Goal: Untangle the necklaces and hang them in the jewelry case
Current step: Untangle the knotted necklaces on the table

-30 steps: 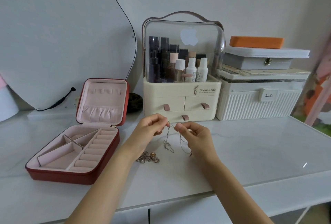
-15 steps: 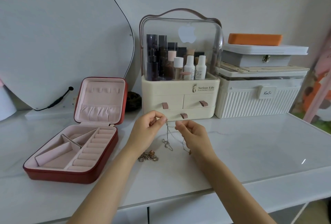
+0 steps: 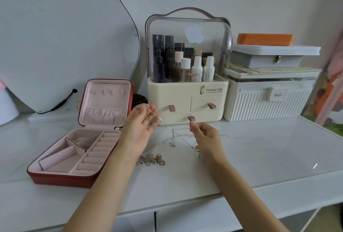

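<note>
A thin silver necklace chain (image 3: 173,129) stretches between my two hands above the white tabletop, with loops dangling down. My left hand (image 3: 141,124) is spread, palm up, fingers straight, and one end of the chain lies draped over its fingers. My right hand (image 3: 206,135) pinches the other part of the chain between thumb and forefinger. A small heap of tangled silver and gold jewelry (image 3: 151,159) lies on the table below my left wrist. The red jewelry case (image 3: 61,178) stands open at the left, its pink lid upright with hooks and a pocket.
A cream cosmetics organizer (image 3: 187,101) with a clear dome and three drawers stands right behind my hands. A white ribbed box (image 3: 267,101) with stacked boxes is at the right. A large curved mirror (image 3: 55,37) leans at the back left. The table's front edge (image 3: 241,192) runs below my forearms.
My hands have drawn apart. My left hand has opened from a pinch to a spread palm with the chain lying across it, and the chain now spans a wider gap.
</note>
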